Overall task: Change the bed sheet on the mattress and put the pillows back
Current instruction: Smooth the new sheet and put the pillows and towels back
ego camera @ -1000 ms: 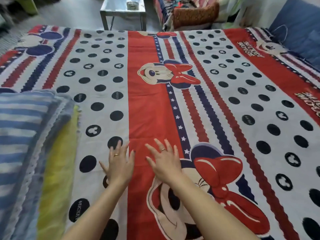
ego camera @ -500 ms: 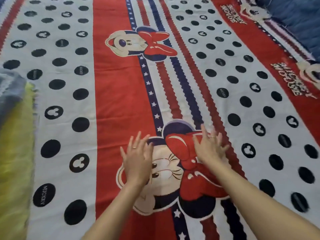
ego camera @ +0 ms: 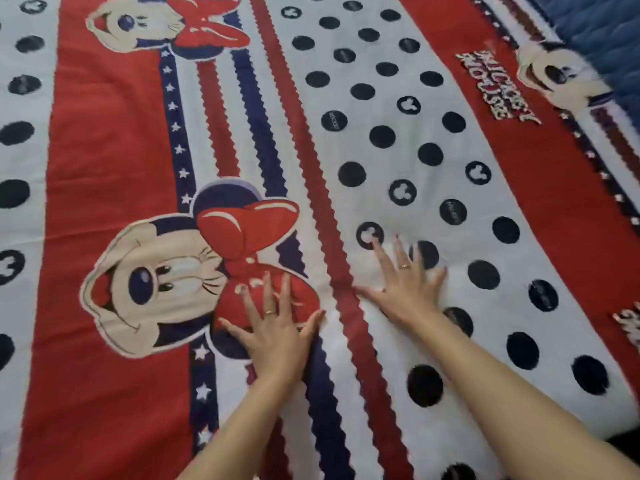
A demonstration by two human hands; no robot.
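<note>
Head view: bed sheet (ego camera: 114, 140) spread flat under both hands, stripes running away from the person; left hand (ego camera: 273, 336) and right hand (ego camera: 403, 292) splayed flat on it, gripping nothing, right one nearer the unsmoothed right side, blue mattress edge (ego camera: 595, 32) beyond.

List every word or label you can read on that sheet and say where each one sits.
"MICKEY MOUSE": white lettering on the red band of the bed sheet, upper right, seen rotated.
A second patch of the same lettering at the right edge is cut off, unreadable.
Small words inside some black dots: too blurred to read.
Nothing to read on the left hand or right hand.
</note>
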